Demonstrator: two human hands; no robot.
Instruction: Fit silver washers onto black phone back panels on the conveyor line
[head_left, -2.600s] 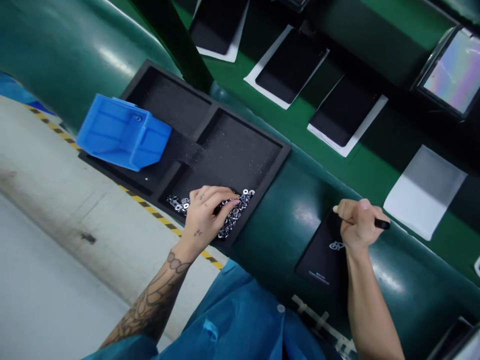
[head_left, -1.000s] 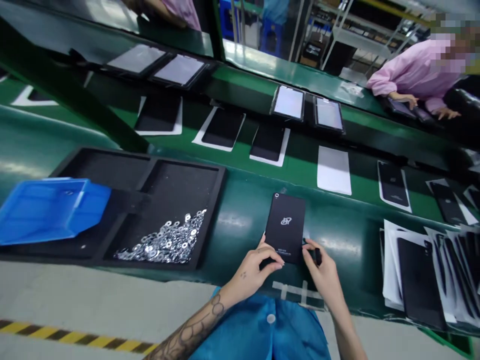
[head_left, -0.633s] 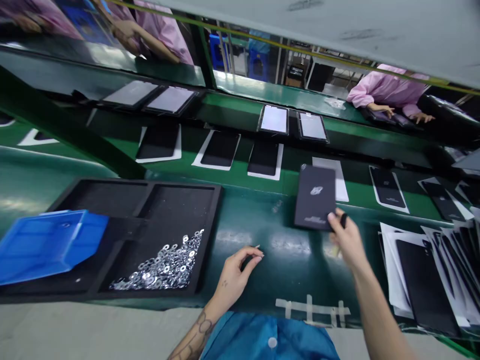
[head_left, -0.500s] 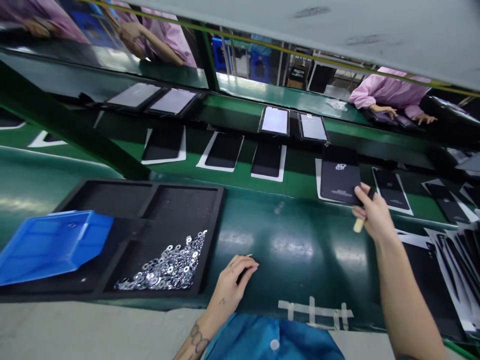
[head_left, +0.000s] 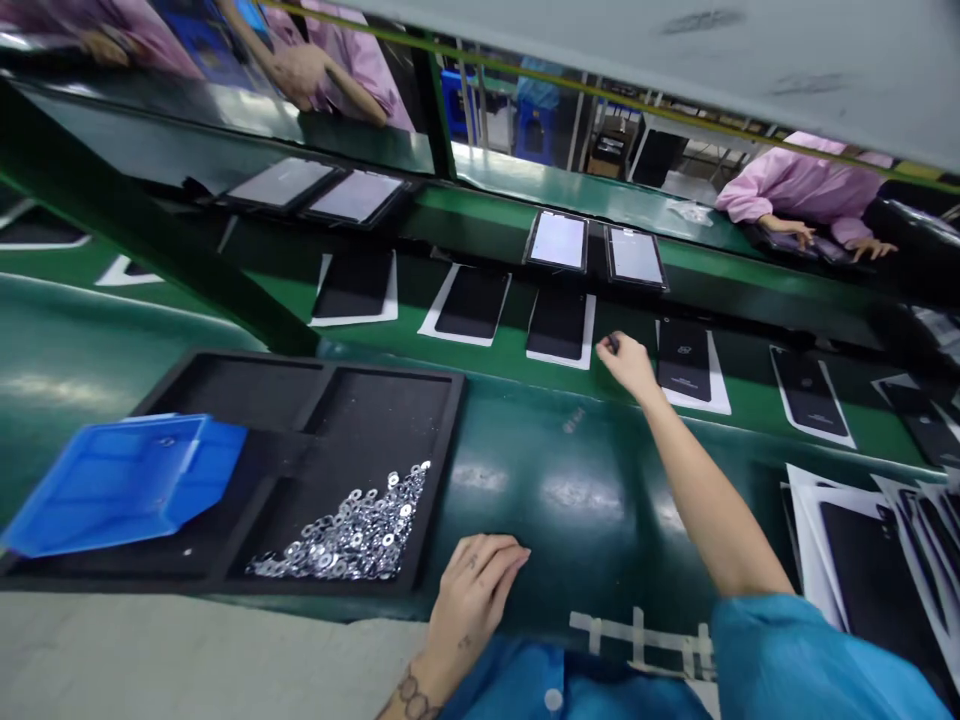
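Right hand [head_left: 626, 362] pinches a black pen [head_left: 613, 343] just beside a black phone [head_left: 684, 360];
left hand [head_left: 474, 605] lies fingers-together on the green belt [head_left: 570, 510], near steel washers [head_left: 337, 535].

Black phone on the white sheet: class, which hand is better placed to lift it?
Probably the right hand: it sits beside the phone, while the left hand rests far back on the green belt.

Blue bin [head_left: 124, 485], silver washers [head_left: 349, 535], green belt [head_left: 540, 470]

Left hand [head_left: 476, 605] low, right hand [head_left: 628, 365] reaching forward, arm [head_left: 709, 495] extended
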